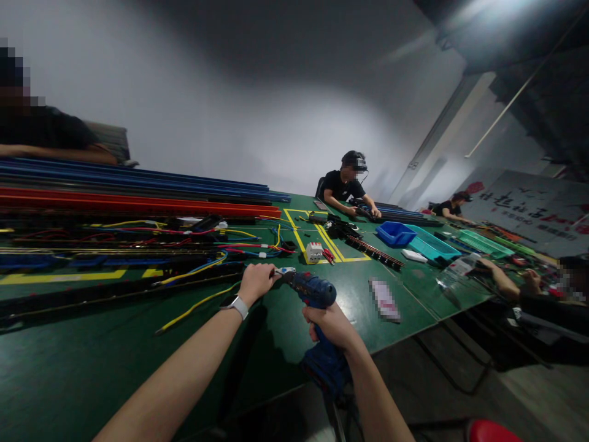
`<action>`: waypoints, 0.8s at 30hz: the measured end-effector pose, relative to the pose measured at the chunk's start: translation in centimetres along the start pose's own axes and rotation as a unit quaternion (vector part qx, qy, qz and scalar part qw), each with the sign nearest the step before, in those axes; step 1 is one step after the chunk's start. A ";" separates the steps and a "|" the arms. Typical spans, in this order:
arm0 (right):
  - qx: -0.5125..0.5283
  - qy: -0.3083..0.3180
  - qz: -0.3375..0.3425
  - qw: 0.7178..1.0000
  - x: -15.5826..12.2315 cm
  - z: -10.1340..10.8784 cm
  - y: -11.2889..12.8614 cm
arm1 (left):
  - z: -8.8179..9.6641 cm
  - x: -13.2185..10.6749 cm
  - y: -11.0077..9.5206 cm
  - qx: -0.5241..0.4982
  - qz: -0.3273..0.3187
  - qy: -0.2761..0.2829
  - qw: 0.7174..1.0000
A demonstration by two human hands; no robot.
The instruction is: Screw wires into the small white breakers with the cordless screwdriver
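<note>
Near right, a red rounded object (492, 431) is cut off below. Beyond it, the right hand (332, 325) is wrapped around the handle of a blue power drill (313, 288) at the near edge of the green table (276, 362). Just left, the left hand (257, 282) pinches a small pale part (288, 270) at the drill's nose, its outline indistinct. Farther stands a white block (314, 250); far left, a person (50, 132) is partly out of view.

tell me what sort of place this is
Probably an electrical assembly workshop: a power drill in the right hand, coloured wires on the green table, and another person seated across it.
</note>
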State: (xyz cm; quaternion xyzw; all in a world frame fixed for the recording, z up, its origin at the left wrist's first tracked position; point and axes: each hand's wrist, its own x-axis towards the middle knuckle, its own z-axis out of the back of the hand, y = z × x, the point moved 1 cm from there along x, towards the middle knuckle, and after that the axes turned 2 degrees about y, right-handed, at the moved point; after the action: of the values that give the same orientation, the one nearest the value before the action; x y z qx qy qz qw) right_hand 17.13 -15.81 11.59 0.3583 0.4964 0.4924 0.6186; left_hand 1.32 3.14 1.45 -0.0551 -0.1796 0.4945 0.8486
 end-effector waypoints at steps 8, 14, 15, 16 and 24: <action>0.003 0.006 0.004 1.000 0.1 0.1 -0.1 | -0.1 0.0 0.1 0.003 -0.005 -0.009 1.000; 0.002 0.007 0.003 1.000 0.2 0.1 -0.2 | 0.0 0.0 0.0 0.004 -0.003 -0.004 1.000; 0.003 0.007 0.004 1.000 0.2 0.1 -0.2 | 0.0 0.0 0.0 0.003 -0.001 -0.002 1.000; 0.004 0.006 0.004 1.000 0.2 0.1 -0.2 | 0.1 0.0 0.0 0.002 0.000 -0.001 1.000; 0.003 0.004 0.008 1.000 0.1 0.1 -0.1 | 0.1 0.0 0.0 -0.002 0.004 0.005 1.000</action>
State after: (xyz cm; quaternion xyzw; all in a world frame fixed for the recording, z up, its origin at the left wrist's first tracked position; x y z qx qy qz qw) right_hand 17.23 -15.70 11.46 0.3627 0.4974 0.4973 0.6113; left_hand 1.32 3.15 1.51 -0.0600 -0.1757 0.4974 0.8475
